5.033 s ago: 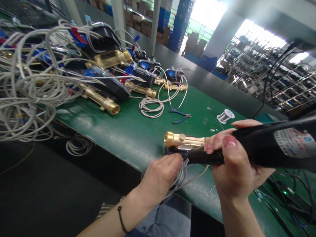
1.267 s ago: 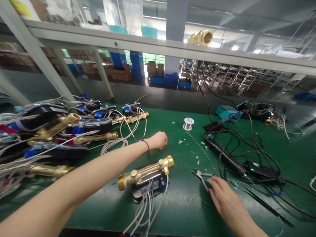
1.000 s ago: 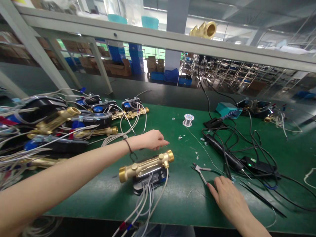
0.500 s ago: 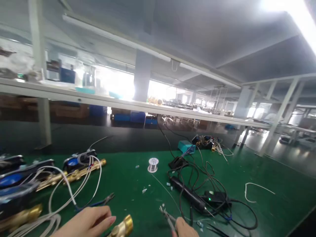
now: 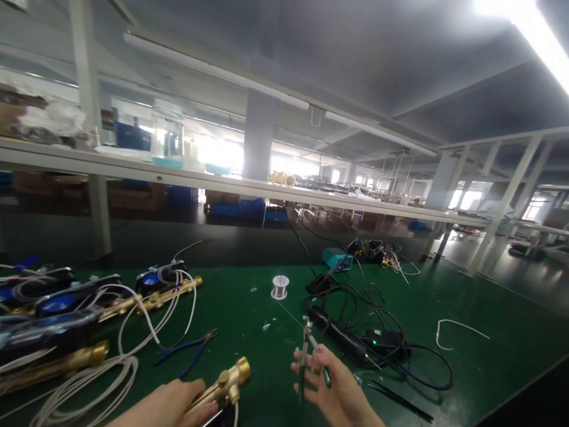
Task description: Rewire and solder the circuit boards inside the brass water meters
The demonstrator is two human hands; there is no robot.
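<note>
My left hand (image 5: 175,404) grips a brass pipe fitting (image 5: 227,382) at the bottom of the view, its threaded end pointing up and right; the rest is cut off by the frame's edge. In my right hand (image 5: 335,382) is a pair of green-handled pliers (image 5: 307,350), jaws upward, handles spread and fingers loosely around them. Blue-handled cutters (image 5: 195,350) lie on the green mat (image 5: 249,320) just beyond my left hand. Past the pliers stands a spool of solder wire (image 5: 280,287), its thin wire trailing toward them.
Several brass meter assemblies (image 5: 62,302) with coiled white cables (image 5: 128,367) crowd the left. To the right lie a black soldering iron (image 5: 338,332), tangled black cords, a black box with a green light (image 5: 386,343) and tweezers (image 5: 400,400). A shelf (image 5: 249,188) spans the back.
My left hand has moved from above the mat onto the brass fitting. My right hand has raised the pliers, whose handles now show spread. The view has shifted slightly left.
</note>
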